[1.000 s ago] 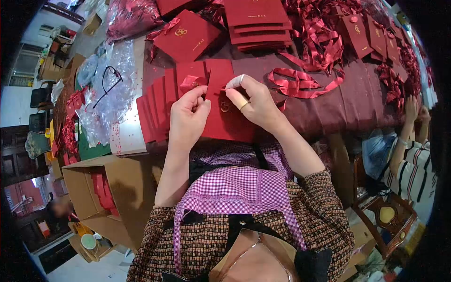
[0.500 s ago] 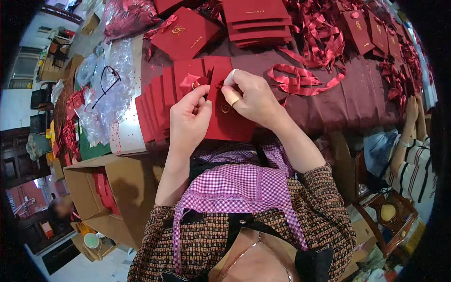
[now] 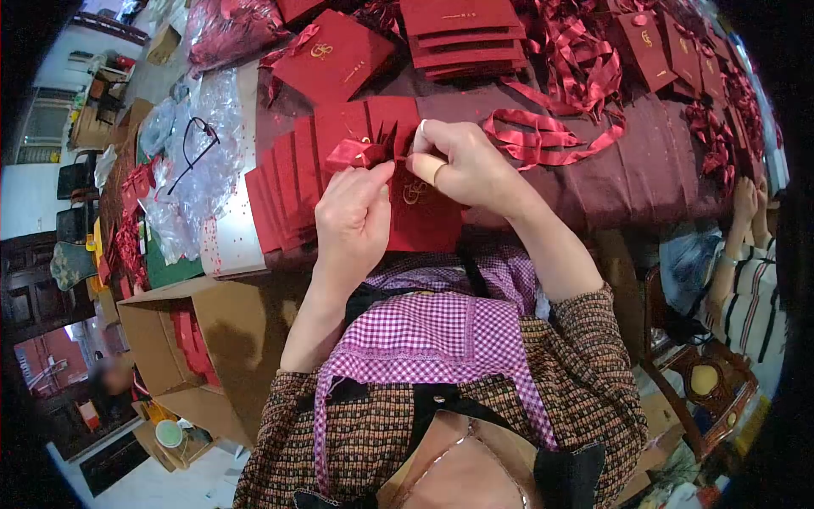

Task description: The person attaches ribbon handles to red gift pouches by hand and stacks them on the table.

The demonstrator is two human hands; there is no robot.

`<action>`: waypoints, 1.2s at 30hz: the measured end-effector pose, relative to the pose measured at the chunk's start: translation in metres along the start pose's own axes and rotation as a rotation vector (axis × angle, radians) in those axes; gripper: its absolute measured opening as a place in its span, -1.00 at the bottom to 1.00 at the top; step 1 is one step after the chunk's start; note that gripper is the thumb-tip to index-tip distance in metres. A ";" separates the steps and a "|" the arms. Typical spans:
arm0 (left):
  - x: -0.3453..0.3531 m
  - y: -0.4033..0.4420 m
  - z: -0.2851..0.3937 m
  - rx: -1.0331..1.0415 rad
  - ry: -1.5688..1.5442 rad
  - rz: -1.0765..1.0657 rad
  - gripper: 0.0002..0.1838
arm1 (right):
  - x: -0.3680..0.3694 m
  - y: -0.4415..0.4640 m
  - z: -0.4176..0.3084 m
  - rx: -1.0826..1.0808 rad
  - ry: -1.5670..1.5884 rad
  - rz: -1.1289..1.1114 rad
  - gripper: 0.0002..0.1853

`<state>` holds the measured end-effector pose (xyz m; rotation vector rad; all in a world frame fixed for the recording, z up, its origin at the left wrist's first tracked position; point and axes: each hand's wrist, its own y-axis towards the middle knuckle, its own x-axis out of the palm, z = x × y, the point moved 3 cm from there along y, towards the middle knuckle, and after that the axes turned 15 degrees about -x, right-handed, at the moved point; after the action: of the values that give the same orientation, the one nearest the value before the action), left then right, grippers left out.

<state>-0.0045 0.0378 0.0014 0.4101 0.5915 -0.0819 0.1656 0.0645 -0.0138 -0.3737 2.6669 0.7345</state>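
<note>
My left hand (image 3: 352,216) is closed, thumb and fingertips pinched at the top edge of a red card bag (image 3: 424,225) with gold lettering. Pinched just to its right, my right hand (image 3: 466,165) has a ring and a white wrap on a finger. A thin piece of red ribbon shows between the fingertips, its ends hidden. A red ribbon bow (image 3: 348,154) lies beside my left fingertips. Several overlapping red bags (image 3: 284,182) fan out to the left under the bow.
Beyond my hands lie a stack of red bags (image 3: 462,30), loose red ribbon (image 3: 551,140) and a tilted bag (image 3: 335,55). Glasses (image 3: 195,153) rest on clear plastic at left. A cardboard box (image 3: 212,339) stands below. Another person's hands (image 3: 746,204) are at far right.
My left hand has moved slightly right and turned, its fingertips now close to my right hand's. The bow has shifted right with it. The bag's top edges have spread a little.
</note>
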 end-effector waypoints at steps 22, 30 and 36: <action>-0.001 0.009 -0.006 -0.044 -0.074 -0.114 -0.83 | 0.002 -0.018 -0.019 -0.238 -0.087 0.041 -0.83; 0.001 0.006 -0.002 -0.108 -0.128 -0.181 -0.89 | -0.019 0.002 -0.022 -0.571 -0.222 0.002 -0.79; 0.003 0.004 -0.015 -0.300 -0.357 -0.244 -0.93 | -0.018 -0.001 -0.015 -0.430 -0.043 -0.092 -0.77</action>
<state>-0.0095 0.0474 -0.0100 0.0264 0.2908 -0.2904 0.1782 0.0587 0.0049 -0.5768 2.4188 1.2706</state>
